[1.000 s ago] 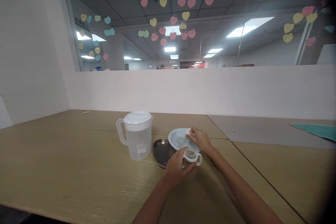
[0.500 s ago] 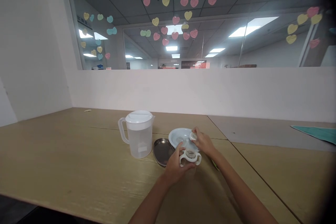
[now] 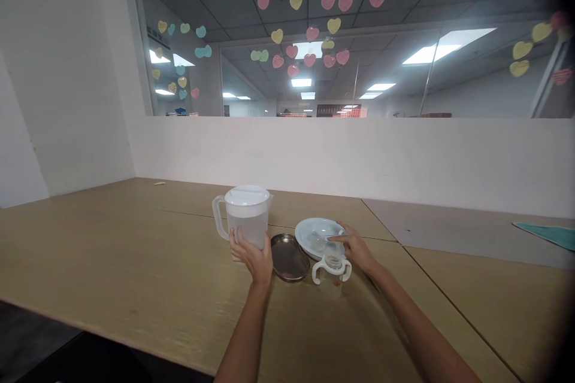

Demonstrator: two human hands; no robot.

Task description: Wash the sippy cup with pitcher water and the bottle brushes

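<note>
A lidded translucent pitcher (image 3: pixel 247 215) stands left of centre, its handle toward the left. My left hand (image 3: pixel 252 254) is against its lower front, fingers spread over the wall. My right hand (image 3: pixel 354 248) is at the right rim of a pale blue bowl (image 3: pixel 309 228), fingers partly stretched out; whether it holds anything is unclear. Clear items (image 3: pixel 318 240) lie inside the bowl. In front of the bowl stands an open-topped clear bottle (image 3: pixel 331 284) with a white two-handled collar. A dark oval metal tray (image 3: pixel 290 258) sits between pitcher and bottle.
A teal cloth (image 3: pixel 545 234) lies at the far right of the table (image 3: pixel 135 263). A small pale piece (image 3: pixel 159 183) rests near the back left. Behind the table is a white wall with a window above it.
My left hand has let go of the bottle and moved left to the pitcher. My right hand has lowered to the bowl; the white cap it held is no longer plainly seen. The view has shifted slightly.
</note>
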